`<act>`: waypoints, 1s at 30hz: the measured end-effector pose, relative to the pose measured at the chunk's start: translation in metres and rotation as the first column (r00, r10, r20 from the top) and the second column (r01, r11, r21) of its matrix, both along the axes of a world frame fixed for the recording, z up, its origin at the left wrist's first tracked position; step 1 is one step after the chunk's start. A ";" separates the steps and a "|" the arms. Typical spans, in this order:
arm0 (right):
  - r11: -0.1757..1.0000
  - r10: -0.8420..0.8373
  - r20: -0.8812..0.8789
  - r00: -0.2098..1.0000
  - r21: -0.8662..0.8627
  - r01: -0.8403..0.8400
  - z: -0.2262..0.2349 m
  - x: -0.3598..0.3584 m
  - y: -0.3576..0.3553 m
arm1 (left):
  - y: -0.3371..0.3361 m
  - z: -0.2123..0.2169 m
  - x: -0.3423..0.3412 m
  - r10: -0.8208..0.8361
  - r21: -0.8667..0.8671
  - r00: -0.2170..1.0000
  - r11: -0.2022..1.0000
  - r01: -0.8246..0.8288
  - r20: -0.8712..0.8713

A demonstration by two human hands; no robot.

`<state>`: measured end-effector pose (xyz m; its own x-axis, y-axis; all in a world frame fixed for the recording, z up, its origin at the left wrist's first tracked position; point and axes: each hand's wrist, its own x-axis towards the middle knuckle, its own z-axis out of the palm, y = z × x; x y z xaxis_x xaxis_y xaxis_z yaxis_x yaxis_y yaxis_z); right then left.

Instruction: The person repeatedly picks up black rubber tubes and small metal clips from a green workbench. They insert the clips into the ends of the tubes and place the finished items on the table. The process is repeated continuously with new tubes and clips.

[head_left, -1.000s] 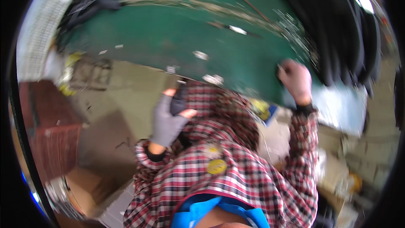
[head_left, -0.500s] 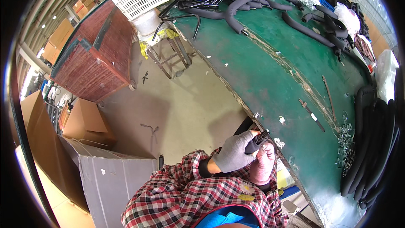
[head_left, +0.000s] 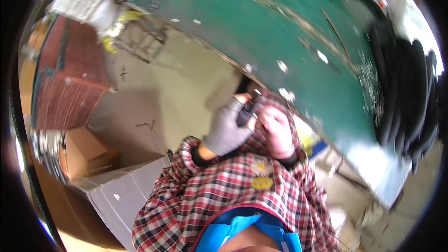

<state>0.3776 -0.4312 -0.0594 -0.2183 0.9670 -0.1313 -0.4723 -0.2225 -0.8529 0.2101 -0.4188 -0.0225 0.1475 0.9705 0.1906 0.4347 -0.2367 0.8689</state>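
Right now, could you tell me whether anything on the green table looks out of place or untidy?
Yes: small white scraps lie scattered across the green table, and black hoses are heaped loosely at its right end. Both gloved hands, left hand and right hand, meet on a small dark object; blur hides more.

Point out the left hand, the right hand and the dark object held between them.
left hand [head_left: 225, 128]: head view, back of the grey glove.
right hand [head_left: 278, 128]: head view, back of the pink glove.
dark object [head_left: 244, 113]: head view, the part showing between both hands.
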 end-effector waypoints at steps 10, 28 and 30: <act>0.950 0.155 -0.319 0.935 -0.210 -0.229 -0.014 0.004 -0.003 | 0.009 0.006 -0.007 -0.131 -0.186 0.991 0.974 0.131 0.013; 0.950 -0.312 -0.157 0.937 -0.076 0.304 0.030 0.024 0.007 | 0.002 -0.017 0.009 -0.156 -0.003 0.987 0.988 0.157 0.040; 0.976 -0.189 -0.192 0.963 -0.142 0.163 0.033 0.031 0.015 | 0.000 -0.018 0.013 -0.160 -0.018 0.987 0.987 0.160 -0.016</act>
<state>0.4089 -0.4159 -0.0268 -0.0808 0.9714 -0.2234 -0.6737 -0.2184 -0.7060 0.2228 -0.4192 -0.0408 0.3044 0.9372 0.1705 0.4076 -0.2899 0.8659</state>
